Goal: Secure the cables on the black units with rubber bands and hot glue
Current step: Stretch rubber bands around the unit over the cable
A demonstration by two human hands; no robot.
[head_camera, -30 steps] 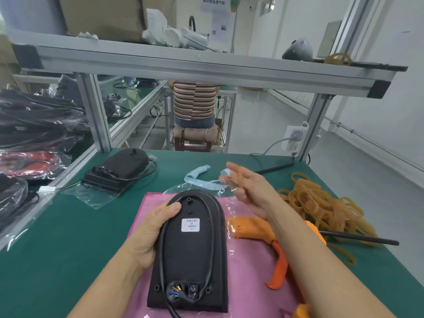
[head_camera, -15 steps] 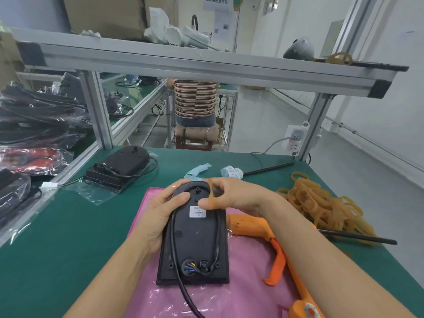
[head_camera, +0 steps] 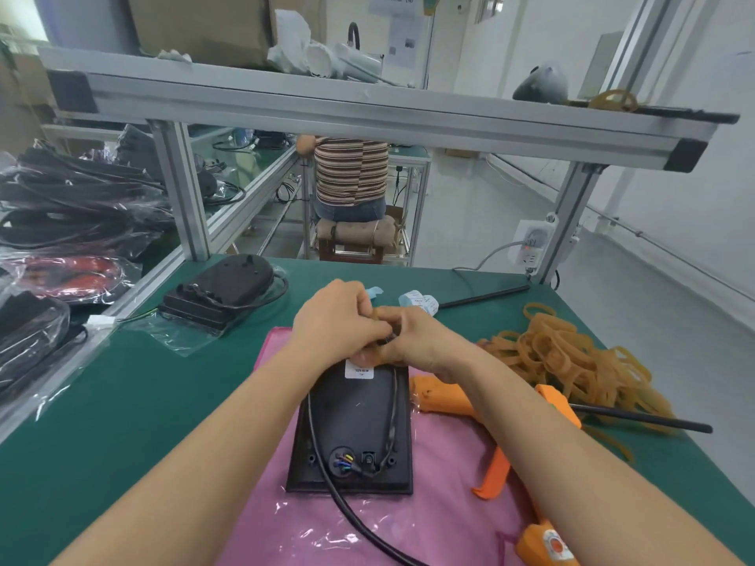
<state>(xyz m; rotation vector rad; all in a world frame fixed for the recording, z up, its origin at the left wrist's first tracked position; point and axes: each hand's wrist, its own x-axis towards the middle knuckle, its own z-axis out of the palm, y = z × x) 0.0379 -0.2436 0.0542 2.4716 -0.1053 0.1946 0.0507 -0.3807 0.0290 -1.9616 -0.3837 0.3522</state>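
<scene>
The black unit (head_camera: 354, 435) lies flat on a pink sheet (head_camera: 429, 520) in the middle of the green table (head_camera: 122, 422), its near edge square and its far, rounded end covered by both hands. A black cable (head_camera: 327, 455) runs along its left side, past the coloured wires at the near end and off toward the near edge of the table. The left hand (head_camera: 335, 324) and the right hand (head_camera: 412, 341) meet over the far end, fingers curled together around a tan rubber band (head_camera: 378, 314); how much of the unit they grip is hidden.

Just right of the unit lies an orange glue gun (head_camera: 486, 406), partly under the right forearm. Farther right, a heap of rubber bands (head_camera: 572, 361) spreads near the table's right edge, crossed by a thin black rod (head_camera: 645, 418). At far left, a second black unit (head_camera: 228, 288) rests on clear plastic. The green surface left of the pink sheet is open. An aluminium shelf (head_camera: 367, 116) spans overhead at the far edge.
</scene>
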